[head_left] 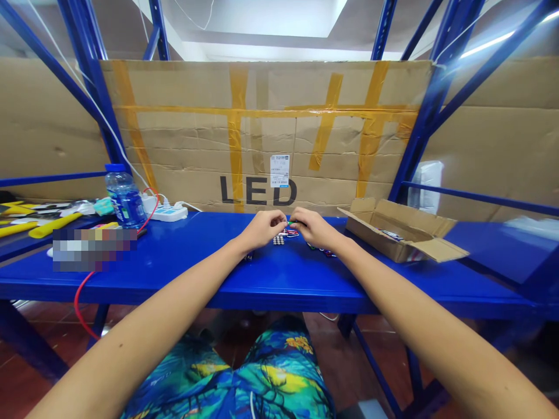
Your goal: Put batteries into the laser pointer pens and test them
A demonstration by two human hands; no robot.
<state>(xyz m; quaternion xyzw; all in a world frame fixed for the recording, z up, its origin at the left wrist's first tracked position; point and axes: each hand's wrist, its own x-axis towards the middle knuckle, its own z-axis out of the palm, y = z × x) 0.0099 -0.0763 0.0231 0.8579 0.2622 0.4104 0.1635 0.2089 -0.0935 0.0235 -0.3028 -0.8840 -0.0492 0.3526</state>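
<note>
My left hand [264,228] and my right hand [318,227] meet above the blue tabletop, fingertips almost touching. The right hand's fingers pinch a small green piece [290,223], too small to identify. The left hand's thumb and forefinger are closed at the other end of it; what they hold cannot be made out. Just under the hands lie a cluster of small silvery round parts [278,240] and some red-and-white small pieces [292,233]. Several small coloured pieces [326,252] lie below the right hand, partly hidden by it.
An open cardboard box [395,251] with some small items inside stands at right. At left are a blue-capped bottle [124,198], a white power strip [168,213], a red cable [79,297] and yellow-handled tools [55,226]. A large cardboard sheet [192,145] closes off the back.
</note>
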